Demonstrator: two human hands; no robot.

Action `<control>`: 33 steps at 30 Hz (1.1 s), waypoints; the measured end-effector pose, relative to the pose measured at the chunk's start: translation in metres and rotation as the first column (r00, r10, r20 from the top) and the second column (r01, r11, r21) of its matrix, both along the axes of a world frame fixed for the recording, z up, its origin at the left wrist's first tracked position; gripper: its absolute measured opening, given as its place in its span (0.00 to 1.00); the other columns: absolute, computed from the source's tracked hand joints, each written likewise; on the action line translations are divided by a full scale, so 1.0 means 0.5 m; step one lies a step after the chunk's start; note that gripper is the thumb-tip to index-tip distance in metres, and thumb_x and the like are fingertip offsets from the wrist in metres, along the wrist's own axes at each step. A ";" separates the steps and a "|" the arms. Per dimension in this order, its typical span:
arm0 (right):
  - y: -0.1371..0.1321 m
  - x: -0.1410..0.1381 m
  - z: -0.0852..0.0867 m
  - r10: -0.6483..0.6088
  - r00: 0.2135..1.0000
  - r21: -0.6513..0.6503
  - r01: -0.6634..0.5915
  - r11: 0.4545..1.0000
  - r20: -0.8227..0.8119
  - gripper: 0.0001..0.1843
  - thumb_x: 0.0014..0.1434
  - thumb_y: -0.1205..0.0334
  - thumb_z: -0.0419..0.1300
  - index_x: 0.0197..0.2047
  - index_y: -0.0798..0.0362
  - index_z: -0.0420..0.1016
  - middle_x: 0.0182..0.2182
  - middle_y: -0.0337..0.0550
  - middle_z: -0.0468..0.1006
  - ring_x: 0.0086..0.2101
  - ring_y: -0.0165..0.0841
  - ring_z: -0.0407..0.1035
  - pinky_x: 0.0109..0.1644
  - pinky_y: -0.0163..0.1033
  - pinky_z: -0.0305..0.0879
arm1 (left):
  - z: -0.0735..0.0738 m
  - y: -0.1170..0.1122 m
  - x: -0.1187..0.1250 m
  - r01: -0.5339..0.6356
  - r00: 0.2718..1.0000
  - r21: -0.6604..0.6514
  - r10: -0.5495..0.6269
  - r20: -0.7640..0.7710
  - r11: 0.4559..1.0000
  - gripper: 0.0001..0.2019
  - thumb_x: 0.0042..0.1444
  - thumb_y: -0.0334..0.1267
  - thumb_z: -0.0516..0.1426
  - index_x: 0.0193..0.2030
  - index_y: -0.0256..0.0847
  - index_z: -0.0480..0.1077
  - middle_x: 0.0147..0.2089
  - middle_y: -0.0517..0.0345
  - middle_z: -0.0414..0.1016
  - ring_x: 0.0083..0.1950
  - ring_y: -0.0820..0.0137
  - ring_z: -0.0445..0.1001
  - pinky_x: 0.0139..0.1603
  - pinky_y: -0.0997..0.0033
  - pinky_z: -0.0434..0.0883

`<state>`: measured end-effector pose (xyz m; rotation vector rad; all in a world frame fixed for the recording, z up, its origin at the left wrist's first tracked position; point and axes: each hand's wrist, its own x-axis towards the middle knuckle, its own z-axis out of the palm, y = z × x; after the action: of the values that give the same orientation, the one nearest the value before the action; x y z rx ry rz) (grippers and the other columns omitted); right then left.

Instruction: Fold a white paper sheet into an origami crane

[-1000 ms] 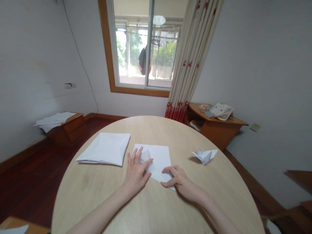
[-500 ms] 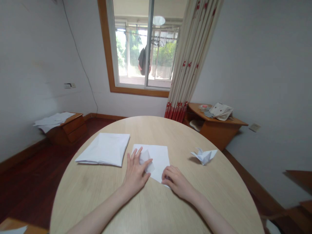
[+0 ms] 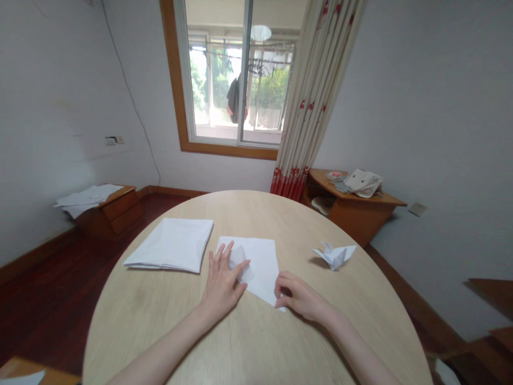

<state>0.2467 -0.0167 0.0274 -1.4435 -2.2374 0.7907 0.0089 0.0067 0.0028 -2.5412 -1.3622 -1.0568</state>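
A white sheet of paper (image 3: 262, 262) lies on the round table in front of me, with a greyish folded flap (image 3: 246, 271) near its left side. My left hand (image 3: 224, 275) rests flat over the flap and the sheet's left edge, fingers spread. At the near right corner, my right hand (image 3: 294, 294) has its fingers curled and the thumb close to the index finger, pinching the paper's edge. A small tip of the sheet sticks out below those fingers. The underside of the flap is hidden by my left hand.
A stack of white paper (image 3: 172, 243) lies on the table (image 3: 248, 347) to the left. A folded paper crane (image 3: 334, 256) stands on the right. Beyond the table are a low cabinet with papers (image 3: 120, 211), a corner shelf (image 3: 356, 214) and a curtain (image 3: 308, 112).
My right hand has slid slightly right along the sheet's near right corner, uncovering more of the paper there. The left hand has stayed in place.
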 end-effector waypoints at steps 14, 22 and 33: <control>-0.003 0.015 0.019 -0.021 0.999 -0.119 0.016 0.993 -0.042 0.12 0.42 0.75 0.67 0.22 0.54 0.68 0.33 0.37 0.69 0.35 0.32 0.64 0.40 0.35 0.59 | 0.000 -0.001 -0.001 0.000 1.000 -0.011 0.000 -0.001 1.000 0.25 0.51 0.30 0.61 0.56 0.49 0.68 0.71 0.49 0.39 0.70 0.43 0.40 0.65 0.32 0.41; -0.003 0.020 0.016 -0.010 0.998 -0.114 0.003 0.993 -0.065 0.11 0.42 0.71 0.68 0.21 0.54 0.69 0.34 0.37 0.69 0.36 0.32 0.65 0.40 0.35 0.60 | -0.002 0.000 0.000 0.000 1.000 0.005 0.000 -0.009 1.000 0.24 0.52 0.31 0.61 0.57 0.49 0.68 0.71 0.49 0.39 0.70 0.44 0.41 0.65 0.32 0.43; -0.013 0.011 0.017 -0.010 0.989 -0.110 -0.006 0.994 -0.147 0.06 0.49 0.64 0.66 0.25 0.53 0.72 0.30 0.37 0.73 0.33 0.32 0.67 0.38 0.36 0.61 | -0.004 0.000 -0.004 0.048 0.998 0.026 -0.047 -0.048 0.999 0.31 0.56 0.28 0.56 0.66 0.50 0.56 0.71 0.48 0.43 0.70 0.49 0.45 0.66 0.37 0.48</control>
<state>0.2522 -0.0230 0.0357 -1.3871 -2.1114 1.0008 0.0070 0.0069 0.0009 -2.5738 -1.2734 -1.0088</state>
